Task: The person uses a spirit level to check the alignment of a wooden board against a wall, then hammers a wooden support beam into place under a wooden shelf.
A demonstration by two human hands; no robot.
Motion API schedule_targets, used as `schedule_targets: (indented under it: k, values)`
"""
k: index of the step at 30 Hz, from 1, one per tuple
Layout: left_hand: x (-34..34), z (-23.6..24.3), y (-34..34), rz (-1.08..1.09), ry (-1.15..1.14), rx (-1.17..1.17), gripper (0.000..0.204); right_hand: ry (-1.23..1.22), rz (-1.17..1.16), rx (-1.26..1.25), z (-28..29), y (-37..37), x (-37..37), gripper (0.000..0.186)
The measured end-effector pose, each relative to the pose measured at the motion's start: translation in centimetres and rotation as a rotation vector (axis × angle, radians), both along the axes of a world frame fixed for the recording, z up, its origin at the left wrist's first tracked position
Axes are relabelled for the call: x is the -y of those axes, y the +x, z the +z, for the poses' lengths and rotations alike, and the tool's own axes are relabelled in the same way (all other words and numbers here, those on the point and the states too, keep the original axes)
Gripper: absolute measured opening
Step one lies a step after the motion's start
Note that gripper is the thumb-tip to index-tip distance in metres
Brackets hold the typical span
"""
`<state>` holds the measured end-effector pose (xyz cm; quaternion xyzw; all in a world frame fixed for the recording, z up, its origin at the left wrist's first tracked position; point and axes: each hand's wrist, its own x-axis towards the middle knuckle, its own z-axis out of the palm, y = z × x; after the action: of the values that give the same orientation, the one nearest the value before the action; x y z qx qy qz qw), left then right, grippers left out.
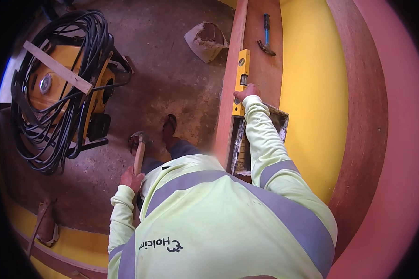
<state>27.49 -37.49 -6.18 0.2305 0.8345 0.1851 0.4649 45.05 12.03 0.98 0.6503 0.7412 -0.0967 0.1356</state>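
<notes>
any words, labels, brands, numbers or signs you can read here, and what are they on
Pale green shirt: one dark printed word with a small emblem, upside down here; not copied out.
Yellow spirit level: any markings too small to read.
Round silver disc: too blurred to read.

And here a pale lime long-sleeved shirt [195, 228] is worn, crossed by broad grey-violet bands [288, 217], the cuffs [252, 101] bunched; dark lettering [160, 243] is printed on it, and below, dark bluish trousers [184, 148] and sandals [171, 122] are glimpsed!
</notes>
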Motion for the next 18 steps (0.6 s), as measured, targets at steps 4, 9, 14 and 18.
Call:
schedule_targets:
  k: [4, 9, 14, 18]
  values:
    - [-0.7, 1.4, -0.7, 0.183, -0.027, 0.209, 0.039, 0.022, -0.011, 0.021, 0.2, 0.0, 0.4, 0.054]
    - [0.4, -1.3, -1.1, 0.096, -0.041, 0.097, 0.041, 0.031, -0.017, 0.045, -0.8, 0.1, 0.4, 0.055]
    - [1.1, -2.0, -1.3, 0.126, -0.020, 0.125, 0.042, 0.012, -0.022, 0.047, -0.7, -0.2, 0.9, 0.051]
    - [0.7, -1.8, -0.9, 0.075, -0.017, 0.085, 0.041, 0.033, -0.054, 0.060, -0.5, 0.6, 1.0, 0.057]
